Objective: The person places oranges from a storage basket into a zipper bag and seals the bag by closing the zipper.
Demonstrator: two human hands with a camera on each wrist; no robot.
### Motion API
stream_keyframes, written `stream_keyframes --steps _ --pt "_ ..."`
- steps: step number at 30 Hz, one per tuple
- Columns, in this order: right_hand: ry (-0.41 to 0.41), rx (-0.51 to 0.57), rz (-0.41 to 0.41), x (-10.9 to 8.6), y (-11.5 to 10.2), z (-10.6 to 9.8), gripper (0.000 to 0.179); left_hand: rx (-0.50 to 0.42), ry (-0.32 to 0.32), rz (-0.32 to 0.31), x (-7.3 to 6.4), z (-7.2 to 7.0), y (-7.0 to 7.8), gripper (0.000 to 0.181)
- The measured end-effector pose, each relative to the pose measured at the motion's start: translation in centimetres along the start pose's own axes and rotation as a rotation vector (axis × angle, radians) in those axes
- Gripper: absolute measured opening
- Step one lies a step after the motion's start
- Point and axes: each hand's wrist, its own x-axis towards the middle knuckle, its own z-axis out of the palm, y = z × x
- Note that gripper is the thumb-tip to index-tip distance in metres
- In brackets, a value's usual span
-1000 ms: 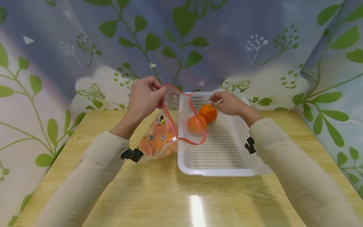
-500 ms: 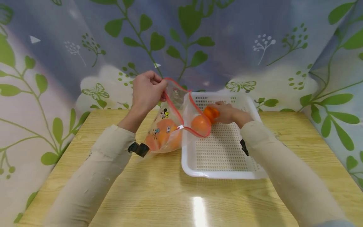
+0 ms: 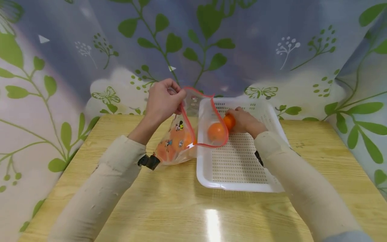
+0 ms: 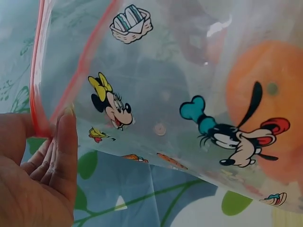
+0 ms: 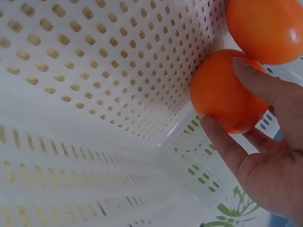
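Note:
My left hand (image 3: 165, 101) pinches the red-edged rim of a clear zip bag (image 4: 156, 94), holding its mouth apart toward the basket. Cartoon figures are printed on the bag, and several oranges (image 3: 173, 143) show through its lower part. The bag's open lip overhangs the left side of a white perforated basket (image 3: 239, 186). Inside the basket, my right hand (image 3: 245, 121) grips an orange (image 5: 227, 92) between thumb and fingers. Another orange (image 5: 267, 28) lies right beside it, seen partly through the bag's lip in the head view.
Both bag and basket rest on a wooden table (image 3: 181, 208). Behind the table hangs a curtain (image 3: 257, 40) printed with leaves and butterflies. A white zip slider (image 3: 190, 145) sits on the near part of the bag's rim.
My right hand has moved down onto the farther orange and now grips it. My left hand keeps holding the bag's rim. The head view has shifted slightly.

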Motion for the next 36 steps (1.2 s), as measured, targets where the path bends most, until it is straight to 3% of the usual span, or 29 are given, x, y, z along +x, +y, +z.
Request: stream_keyframes --steps 5,13,20,28,36 --pt "-0.023 0.048 -0.017 -0.6 0.4 -0.5 0.066 0.017 -0.065 0.015 -0.4 -0.1 0.0 0.017" --pt "-0.035 0.188 -0.040 -2.6 1.2 -2.1 0.063 0.019 -0.099 0.040 -0.6 -0.2 -0.2 0.017" --pt "0.114 0.243 -0.080 -4.9 -0.1 -4.6 0.067 0.060 -0.097 0.041 -0.6 -0.1 0.1 0.016" --pt "0.268 0.403 -0.181 -7.7 -3.5 -5.8 0.066 0.045 -0.083 0.038 -0.5 0.0 0.0 0.015" --pt "0.371 0.487 -0.162 -10.3 -5.5 -6.2 0.069 0.024 -0.066 0.044 -0.6 0.1 -0.3 0.014"
